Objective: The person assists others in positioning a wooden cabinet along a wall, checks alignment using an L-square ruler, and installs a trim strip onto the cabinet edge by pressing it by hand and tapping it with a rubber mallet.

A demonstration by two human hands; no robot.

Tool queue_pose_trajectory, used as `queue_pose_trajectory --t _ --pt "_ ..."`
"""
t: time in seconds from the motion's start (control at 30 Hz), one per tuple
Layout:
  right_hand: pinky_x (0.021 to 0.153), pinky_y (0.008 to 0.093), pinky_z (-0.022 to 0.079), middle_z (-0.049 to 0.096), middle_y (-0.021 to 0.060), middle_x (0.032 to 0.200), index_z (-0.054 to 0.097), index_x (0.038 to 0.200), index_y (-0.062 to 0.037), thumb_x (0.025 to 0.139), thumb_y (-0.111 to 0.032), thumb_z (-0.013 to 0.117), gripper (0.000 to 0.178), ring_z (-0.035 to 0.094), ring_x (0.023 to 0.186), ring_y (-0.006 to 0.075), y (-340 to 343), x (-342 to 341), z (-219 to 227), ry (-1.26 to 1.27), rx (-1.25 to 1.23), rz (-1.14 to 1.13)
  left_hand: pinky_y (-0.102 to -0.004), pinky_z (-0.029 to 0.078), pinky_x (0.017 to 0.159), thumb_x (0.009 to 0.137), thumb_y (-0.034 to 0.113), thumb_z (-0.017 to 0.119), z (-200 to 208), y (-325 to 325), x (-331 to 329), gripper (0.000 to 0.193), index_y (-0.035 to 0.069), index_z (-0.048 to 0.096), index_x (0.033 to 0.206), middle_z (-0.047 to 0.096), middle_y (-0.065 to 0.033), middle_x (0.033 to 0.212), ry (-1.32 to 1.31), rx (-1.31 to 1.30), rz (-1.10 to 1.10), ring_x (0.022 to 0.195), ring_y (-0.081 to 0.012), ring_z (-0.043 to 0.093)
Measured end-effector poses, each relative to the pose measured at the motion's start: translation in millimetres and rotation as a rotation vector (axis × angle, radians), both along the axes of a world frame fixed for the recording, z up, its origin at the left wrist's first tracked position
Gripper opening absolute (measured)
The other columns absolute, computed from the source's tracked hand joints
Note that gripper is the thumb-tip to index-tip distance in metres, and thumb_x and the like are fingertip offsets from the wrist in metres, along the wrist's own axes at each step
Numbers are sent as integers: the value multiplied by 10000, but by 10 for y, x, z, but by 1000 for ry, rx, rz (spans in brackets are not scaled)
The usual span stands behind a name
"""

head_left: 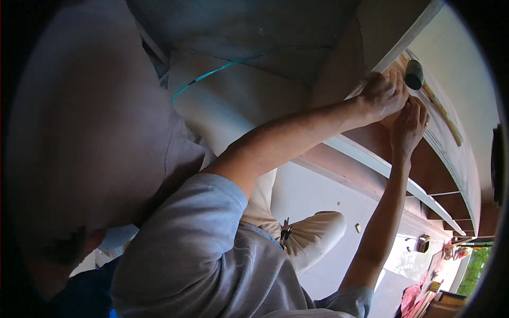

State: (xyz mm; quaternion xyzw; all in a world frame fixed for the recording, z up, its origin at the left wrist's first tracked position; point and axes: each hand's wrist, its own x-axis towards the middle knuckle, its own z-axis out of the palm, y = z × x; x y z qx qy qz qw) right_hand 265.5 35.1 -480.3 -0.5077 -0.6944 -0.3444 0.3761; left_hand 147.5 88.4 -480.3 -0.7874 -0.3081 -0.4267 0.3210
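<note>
My left hand reaches up to the wooden edge of a curved frame, its fingers bent and pinched together. Right beside it is my right hand, fingertips curled inward and almost meeting those of the left. Whatever lies between the fingers is too small and covered to make out. Just past the fingertips rests a mallet with a dark cylindrical head. Its pale wooden handle slants down along the curved panel, and neither hand holds it.
Pale strips and brown compartments run under the frame. A teal cable hangs at upper left. Below lies a light floor with small scraps. Red cloth and wood pieces lie at lower right, near a bright opening.
</note>
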Motion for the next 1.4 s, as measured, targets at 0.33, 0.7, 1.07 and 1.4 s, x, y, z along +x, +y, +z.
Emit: queue_pose_trajectory --t 0.33,0.7,1.07,1.4 --pt "842 390 378 567 107 985 569 959 -48 832 -104 518 149 511 953 281 17 54 -39 18 -6 16 -326 450 612 678 141 547 -13 -29 -24 163 15 555 780 574 -136 761 -36 46 24 717 -225 554" --pt "856 389 388 551 100 1030 555 1021 -57 837 -111 529 194 504 978 272 -2 -6 -66 -72 -24 20 -375 488 645 740 159 512 -102 75 -2 291 -57 574 926 590 -244 973 32 119 105 891 -314 575" --pt "901 438 359 478 166 1168 486 1142 -15 668 -276 701 583 439 1067 331 271 291 -388 -95 -271 -132 -429 489 802 872 258 437 -459 232 224 402 -54 511 1115 479 -256 1191 1 -75 233 1041 -363 516" --pt "898 435 365 449 206 1156 446 1163 46 859 -138 507 361 431 1062 346 41 -88 245 -83 -602 -196 -397 282 1020 692 180 696 -804 -363 -1917 748 55 311 1321 346 -198 1332 -556 -1752 -218 1244 -308 318"
